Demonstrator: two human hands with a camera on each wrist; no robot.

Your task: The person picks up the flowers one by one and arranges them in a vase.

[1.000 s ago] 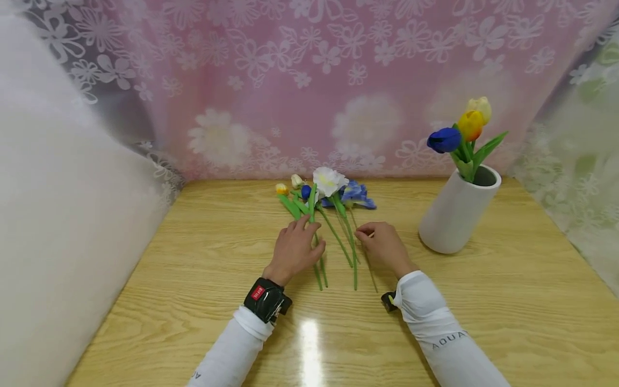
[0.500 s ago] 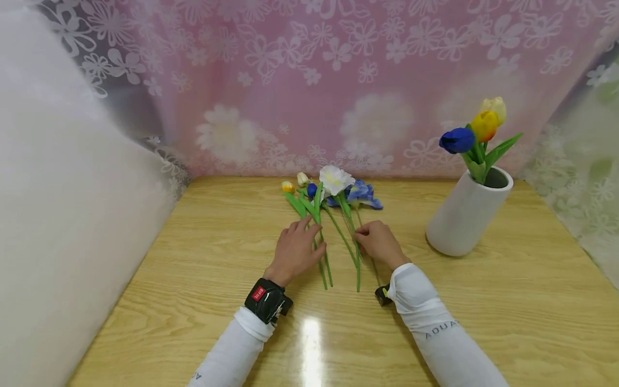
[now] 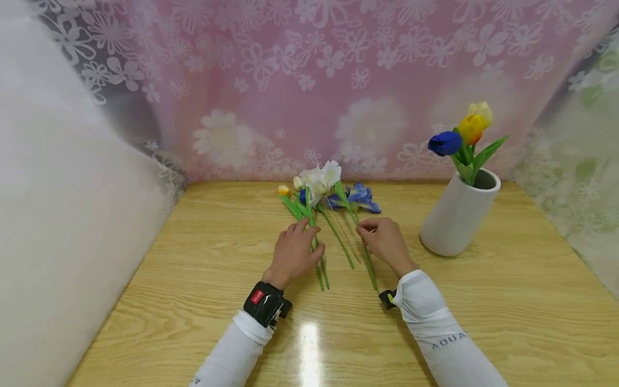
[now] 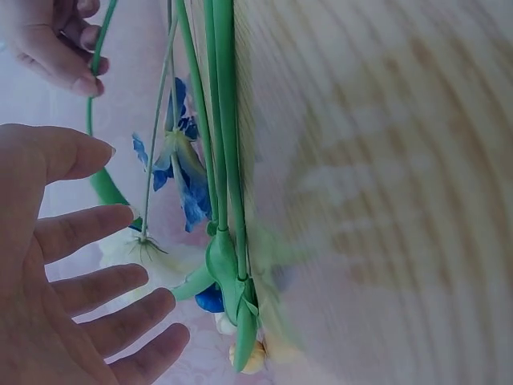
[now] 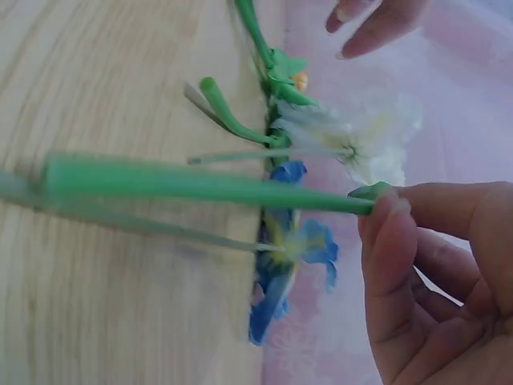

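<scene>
My right hand (image 3: 387, 244) pinches a green flower stem (image 5: 200, 188) between thumb and fingertips. Its upper leaf (image 3: 341, 194) reaches up to the white blooms (image 3: 320, 180), which overlap one another in the head view. Under that hand, the blue flower (image 3: 358, 199) lies on the table with its thin stem close to the held one. My left hand (image 3: 295, 250) hovers at the stems (image 4: 228, 144) of small tulips, fingers spread and gripping nothing in the left wrist view. A yellow tulip (image 3: 283, 190), a cream tulip (image 3: 298, 183) and a dark blue tulip (image 3: 303, 196) head these.
A white vase (image 3: 456, 215) with a slanted mouth stands at the right, holding a blue, a yellow and a cream tulip (image 3: 480, 113). The wooden table (image 3: 193, 301) ends at a pink floral curtain (image 3: 290, 123). White fabric (image 3: 58, 188) hangs at the left.
My right hand has taken the green stem, whose lower end has swung right. The white blooms have shifted left and turned. My left hand stays nearly still.
</scene>
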